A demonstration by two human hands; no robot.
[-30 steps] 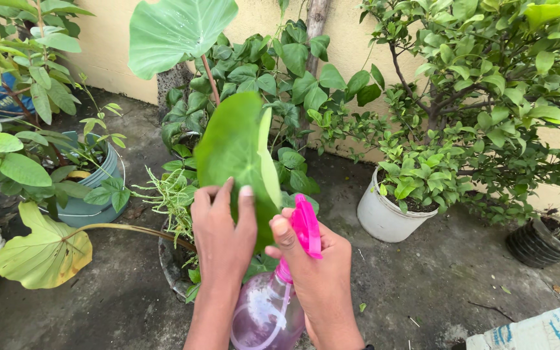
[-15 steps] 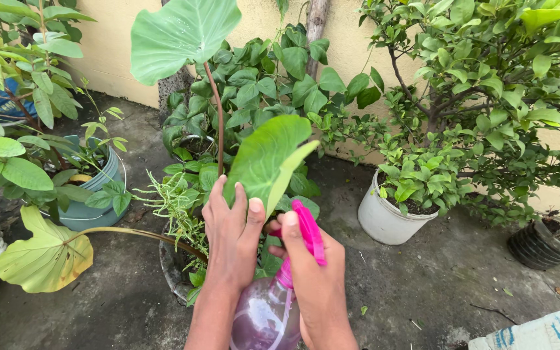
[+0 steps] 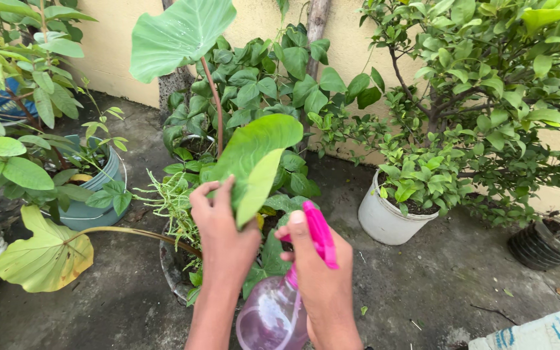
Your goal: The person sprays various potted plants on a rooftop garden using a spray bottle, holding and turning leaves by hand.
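The big green leaf now tilts flatter and lower than half a second ago, its tip dropping toward the centre of the frame, and the left hand has slid under its lower edge instead of standing beside it. The spray bottle has drifted a little right and lower, near the bottom centre.

Left hand's fingers are loosely spread and curled up against the leaf's lower edge, touching it, the thumb tucked behind the tip; a light hold rather than a tight pinch.

The right hand is wrapped around the neck of the clear, pink-tinted bottle, fingers closed on it, index finger lying along the pink trigger head, which points up and left toward the leaf.

The leaf's reddish stalk rises at centre to a second broad leaf at the top. A white pot with a small shrub sits right of centre, a blue-grey pot at left, and a yellowing leaf at lower left over the concrete floor.
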